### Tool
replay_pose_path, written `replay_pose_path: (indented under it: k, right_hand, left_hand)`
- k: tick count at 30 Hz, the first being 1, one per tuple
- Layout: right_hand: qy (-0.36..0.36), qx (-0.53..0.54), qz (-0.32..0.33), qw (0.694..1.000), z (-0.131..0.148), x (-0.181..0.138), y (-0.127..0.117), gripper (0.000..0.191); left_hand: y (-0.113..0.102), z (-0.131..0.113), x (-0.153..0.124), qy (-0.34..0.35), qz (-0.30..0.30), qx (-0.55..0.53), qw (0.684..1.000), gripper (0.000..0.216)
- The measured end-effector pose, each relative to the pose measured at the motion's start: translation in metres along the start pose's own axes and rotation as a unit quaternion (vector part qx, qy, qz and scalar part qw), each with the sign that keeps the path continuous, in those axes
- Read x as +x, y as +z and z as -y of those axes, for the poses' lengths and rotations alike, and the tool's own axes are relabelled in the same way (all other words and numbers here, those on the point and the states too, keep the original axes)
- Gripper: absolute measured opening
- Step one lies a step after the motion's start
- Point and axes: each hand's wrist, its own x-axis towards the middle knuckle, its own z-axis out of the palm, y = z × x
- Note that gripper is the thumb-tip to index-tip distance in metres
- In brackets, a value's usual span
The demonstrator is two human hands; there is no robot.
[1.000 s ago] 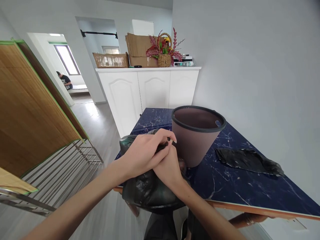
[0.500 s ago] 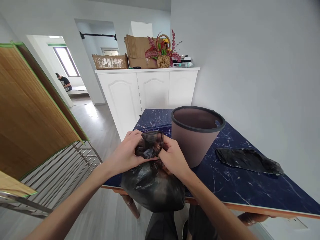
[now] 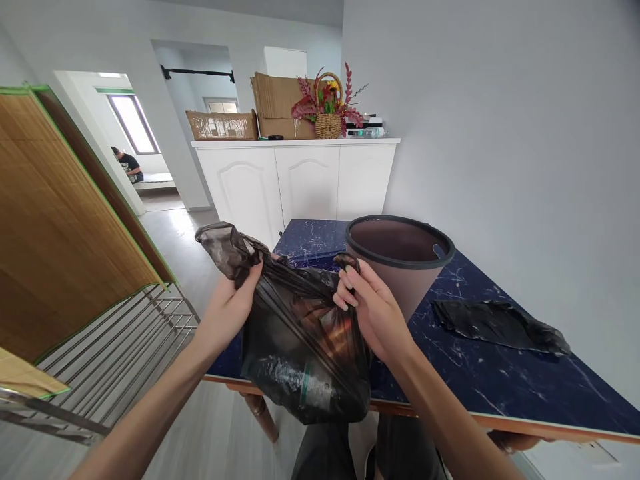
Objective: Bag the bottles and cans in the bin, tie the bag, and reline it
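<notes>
A full black rubbish bag [image 3: 305, 347] hangs at the near edge of the dark blue marble table [image 3: 480, 373]. My left hand [image 3: 231, 307] is closed on the bag's left top flap, which sticks up to the left. My right hand [image 3: 371, 307] pinches the right side of the bag's mouth. The two hands hold the mouth stretched apart. A bottle-like shape with a green band shows through the plastic low in the bag. A brown plastic bin [image 3: 400, 263] with a dark rim stands on the table just behind my right hand.
A flat, crumpled black bag [image 3: 500, 325] lies on the table right of the bin. A metal rack [image 3: 120, 360] with a bamboo mat [image 3: 55, 227] stands at the left. White cabinets [image 3: 300, 180] carry cardboard boxes and a flower basket. A person sits in the far room [image 3: 127, 163].
My hands were bunched together over the bag's gathered top. They have moved apart and lifted, pulling the mouth of the bag open; the left flap now stands up.
</notes>
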Motion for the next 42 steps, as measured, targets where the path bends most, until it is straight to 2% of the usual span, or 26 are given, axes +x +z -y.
replay_pose_path:
  k: [3,6,10,14,19,24,30,32,34,39,41,42]
  right_hand:
    - [-0.017,0.004,-0.018,1.0,-0.001,-0.003,-0.001,0.02]
    - [-0.032,0.006,-0.021,0.999,0.0,-0.007,-0.001,0.024]
    - [-0.049,0.003,-0.007,0.999,0.005,-0.013,-0.003,0.014]
    - [-0.049,0.026,0.021,0.998,0.011,-0.018,-0.007,0.011]
    - [-0.05,0.049,0.025,0.997,0.01,-0.029,-0.017,0.01]
    - [-0.007,-0.021,-0.051,0.998,0.004,-0.048,-0.04,0.034]
    - [-0.027,-0.155,-0.072,0.985,0.01,-0.063,-0.063,0.023]
    - [-0.047,-0.164,-0.071,0.983,0.008,-0.07,-0.064,0.034]
    - [-0.065,-0.161,-0.053,0.983,0.0,-0.078,-0.064,0.054]
    - [-0.034,-0.217,0.049,0.974,-0.022,-0.081,-0.058,0.103]
    - [-0.044,-0.266,0.069,0.96,-0.022,-0.068,-0.046,0.106]
    - [-0.057,-0.285,0.075,0.954,-0.019,-0.058,-0.039,0.101]
  left_hand:
    - [0.003,-0.011,-0.001,-0.009,-0.024,-0.046,0.999,0.04]
    - [0.006,-0.019,-0.004,-0.01,-0.04,-0.134,0.99,0.033]
    - [0.012,-0.027,-0.006,-0.001,-0.019,-0.274,0.962,0.026]
    - [0.017,-0.027,-0.006,0.005,-0.02,-0.325,0.945,0.024]
    - [0.018,-0.021,-0.005,0.016,-0.046,-0.318,0.947,0.028]
    - [0.022,-0.017,-0.009,0.064,-0.114,-0.248,0.96,0.035]
    - [0.038,-0.021,-0.01,0.103,-0.179,-0.17,0.964,0.038]
    - [0.043,-0.021,-0.007,0.104,-0.206,-0.164,0.959,0.037]
    - [0.047,-0.021,-0.005,0.105,-0.223,-0.159,0.956,0.036]
    - [0.05,-0.018,-0.003,0.099,-0.227,-0.159,0.956,0.035]
    - [0.051,-0.019,-0.003,0.094,-0.22,-0.16,0.958,0.036]
    - [0.052,-0.02,-0.003,0.092,-0.212,-0.16,0.96,0.035]
